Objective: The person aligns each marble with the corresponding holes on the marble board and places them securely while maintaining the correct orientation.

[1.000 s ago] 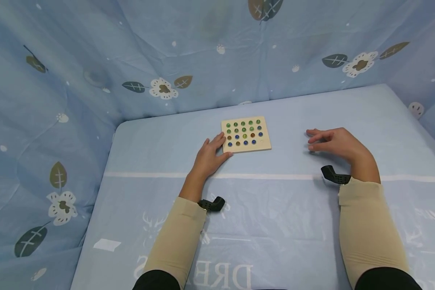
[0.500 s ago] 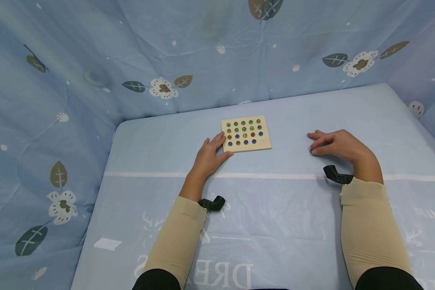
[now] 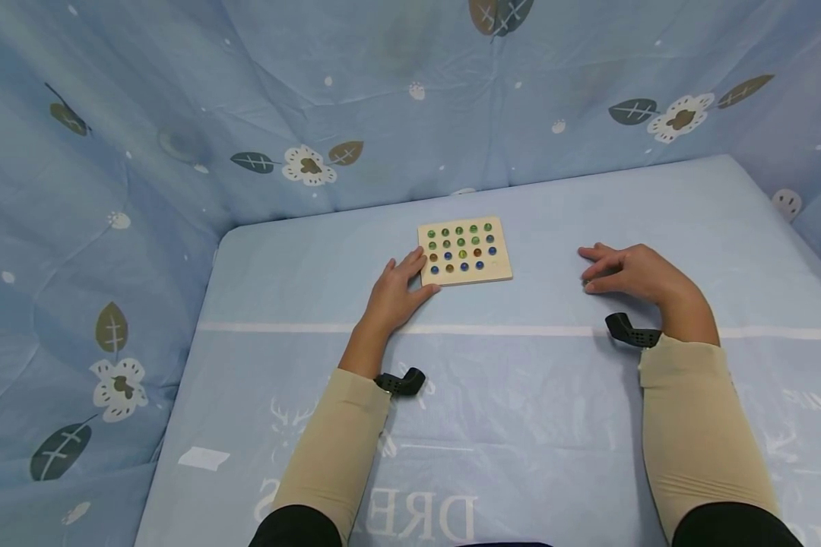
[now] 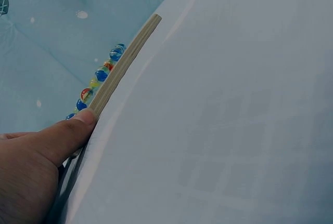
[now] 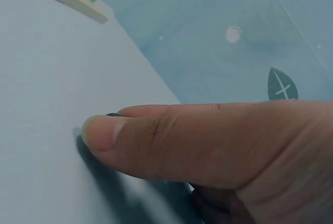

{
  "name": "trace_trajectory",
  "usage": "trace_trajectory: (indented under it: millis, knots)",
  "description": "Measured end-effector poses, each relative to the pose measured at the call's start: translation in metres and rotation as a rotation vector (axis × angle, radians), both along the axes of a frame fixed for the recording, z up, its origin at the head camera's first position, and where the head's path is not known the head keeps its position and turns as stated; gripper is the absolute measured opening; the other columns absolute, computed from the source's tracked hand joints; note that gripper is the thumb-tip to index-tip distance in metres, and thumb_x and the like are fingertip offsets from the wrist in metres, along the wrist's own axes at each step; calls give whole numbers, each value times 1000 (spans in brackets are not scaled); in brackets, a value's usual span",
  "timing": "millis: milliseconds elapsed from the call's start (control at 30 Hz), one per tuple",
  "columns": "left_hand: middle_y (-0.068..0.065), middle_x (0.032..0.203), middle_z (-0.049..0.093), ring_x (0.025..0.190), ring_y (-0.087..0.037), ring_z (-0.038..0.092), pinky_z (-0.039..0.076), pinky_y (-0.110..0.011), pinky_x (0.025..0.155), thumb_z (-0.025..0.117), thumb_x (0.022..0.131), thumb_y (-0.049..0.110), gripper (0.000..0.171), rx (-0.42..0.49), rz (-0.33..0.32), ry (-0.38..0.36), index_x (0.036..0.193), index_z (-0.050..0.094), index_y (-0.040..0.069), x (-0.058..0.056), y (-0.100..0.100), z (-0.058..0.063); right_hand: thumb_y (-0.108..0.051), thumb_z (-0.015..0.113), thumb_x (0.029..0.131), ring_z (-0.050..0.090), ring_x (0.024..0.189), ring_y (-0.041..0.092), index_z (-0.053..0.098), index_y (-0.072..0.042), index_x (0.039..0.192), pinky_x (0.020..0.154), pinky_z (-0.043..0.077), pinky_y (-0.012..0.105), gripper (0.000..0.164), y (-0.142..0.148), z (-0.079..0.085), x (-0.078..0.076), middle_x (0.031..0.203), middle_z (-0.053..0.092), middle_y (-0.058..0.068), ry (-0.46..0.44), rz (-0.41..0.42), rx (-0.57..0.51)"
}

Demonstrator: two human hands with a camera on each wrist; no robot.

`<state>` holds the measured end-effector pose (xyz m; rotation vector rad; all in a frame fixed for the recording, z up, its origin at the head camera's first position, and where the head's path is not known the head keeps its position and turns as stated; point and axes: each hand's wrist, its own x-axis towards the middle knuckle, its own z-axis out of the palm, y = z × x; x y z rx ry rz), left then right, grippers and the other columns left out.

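A pale wooden board (image 3: 499,266) with rows of coloured glass marbles (image 3: 461,242) lies flat toward the back of the table. At its near left corner is my left hand (image 3: 391,298), fingers extended along the left edge and the straight thumb against the front edge. The left wrist view shows that thumb (image 4: 78,125) touching the board's side (image 4: 127,60). Well to the right of the board, low over the table, my right hand (image 3: 639,272) pinches a small dark round thing (image 5: 113,114), apparently a marble. Thumb and fingertips hide most of it.
Light blue cloth covers the table (image 3: 520,425), crossed by a white stripe (image 3: 506,330). A patterned curtain (image 3: 410,99) hangs along the back and left sides. A white paper patch (image 3: 204,458) lies at the front left.
My right hand has shifted slightly right and then back left, with its thumb tip now a little nearer the front than a second ago. Left hand and board stay put.
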<state>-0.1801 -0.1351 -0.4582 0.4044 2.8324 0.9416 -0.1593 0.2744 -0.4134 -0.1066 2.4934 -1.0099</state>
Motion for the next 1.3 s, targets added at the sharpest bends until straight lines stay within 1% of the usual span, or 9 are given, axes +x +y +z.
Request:
trace_trajectory:
  millis: [133, 300, 400, 533, 700, 833, 967, 1133, 1300]
  knots:
    - [10, 161, 28, 151, -23, 21, 17, -43, 126, 68, 91, 45, 73, 3, 5, 1, 152, 39, 18, 0, -2, -1, -33, 80, 83, 10, 153, 27, 74, -7, 114, 123, 5, 59, 41, -3, -3, -3, 158, 34, 3, 12, 10, -6]
    - [10, 161, 28, 151, -26, 19, 17, -45, 125, 68, 91, 45, 73, 4, 11, -4, 152, 39, 18, 0, -5, -1, -35, 78, 85, 13, 153, 24, 73, -6, 116, 124, 9, 56, 43, -12, -8, -7, 157, 37, 2, 62, -23, -15]
    - [11, 161, 28, 151, -24, 21, 17, -43, 126, 68, 91, 46, 73, 5, 13, -8, 152, 39, 19, 0, -6, -1, -38, 76, 86, 17, 152, 24, 72, -4, 116, 124, 14, 54, 45, -23, -11, -9, 155, 40, 3, 110, -79, -30]
    - [9, 160, 29, 150, -17, 25, 14, -39, 127, 69, 91, 45, 72, -2, 9, 1, 152, 39, 18, 0, -6, -1, -39, 76, 86, 21, 151, 21, 71, -4, 115, 123, 20, 54, 46, -47, -8, -12, 154, 42, 1, 164, -192, -74]
    - [8, 160, 30, 147, -11, 30, 11, -34, 127, 69, 91, 44, 72, -15, -4, 23, 151, 40, 17, 1, -5, -2, -35, 76, 87, 23, 150, 14, 73, -6, 114, 123, 19, 53, 40, -84, -3, -20, 154, 42, -4, 213, -291, -121]
    - [8, 160, 30, 147, -10, 30, 9, -31, 127, 68, 91, 44, 72, -20, -14, 21, 151, 40, 16, 1, -3, -3, -32, 76, 87, 22, 150, 12, 74, -7, 113, 124, 18, 52, 37, -109, -5, -24, 154, 42, -6, 214, -299, -151]
    - [9, 160, 30, 147, -9, 29, 8, -30, 127, 68, 91, 45, 72, -21, -15, 14, 151, 40, 17, 0, -2, -3, -32, 77, 86, 23, 150, 12, 74, -6, 110, 125, 18, 49, 35, -124, -11, -26, 154, 43, -7, 204, -290, -200]
    - [11, 160, 30, 147, -8, 28, 8, -30, 126, 68, 91, 46, 72, -23, -7, 10, 152, 39, 19, 0, 0, -2, -30, 77, 86, 24, 150, 15, 74, -4, 108, 125, 17, 46, 34, -132, -20, -28, 154, 42, -6, 199, -280, -227]
    - [11, 160, 30, 147, -7, 28, 8, -29, 126, 68, 91, 46, 73, -19, -1, 8, 152, 39, 19, -1, -1, 0, -29, 77, 86, 21, 151, 16, 73, -5, 109, 126, 16, 46, 33, -137, -27, -30, 155, 40, -5, 194, -262, -225]
